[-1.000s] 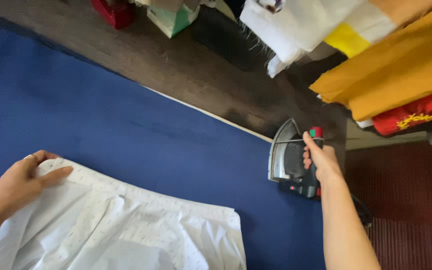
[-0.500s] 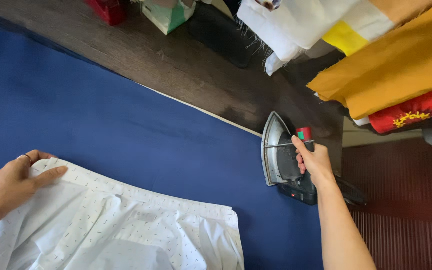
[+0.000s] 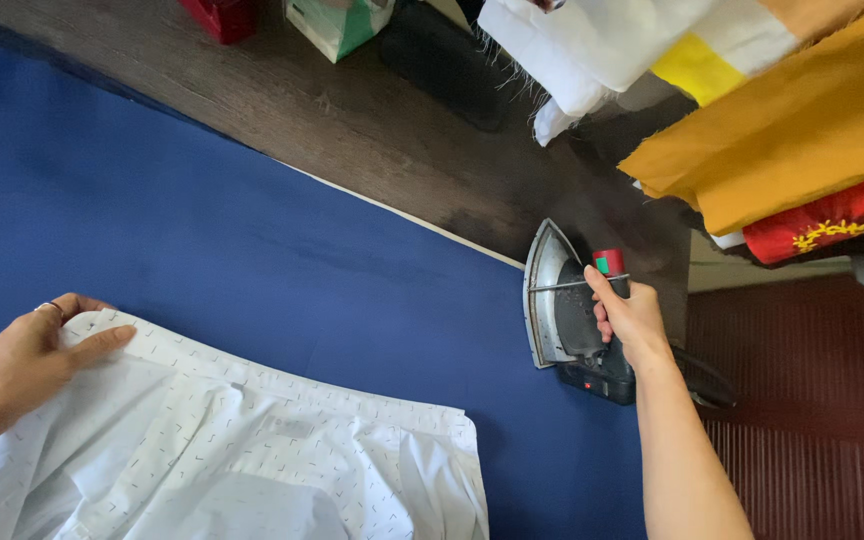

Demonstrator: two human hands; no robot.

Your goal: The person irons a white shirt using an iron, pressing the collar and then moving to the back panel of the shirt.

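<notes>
The right hand (image 3: 627,318) is wrapped around the handle of the electric iron (image 3: 572,315), which stands on its heel at the right edge of the blue ironing surface (image 3: 252,230), soleplate facing left, its tip pointing away toward the wooden floor (image 3: 382,120). The left hand (image 3: 37,355) lies flat, fingers spread, pressing the upper left corner of the white patterned shirt (image 3: 252,450).

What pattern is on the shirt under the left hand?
White shirt with small dark dashes, seen in the head view.
</notes>
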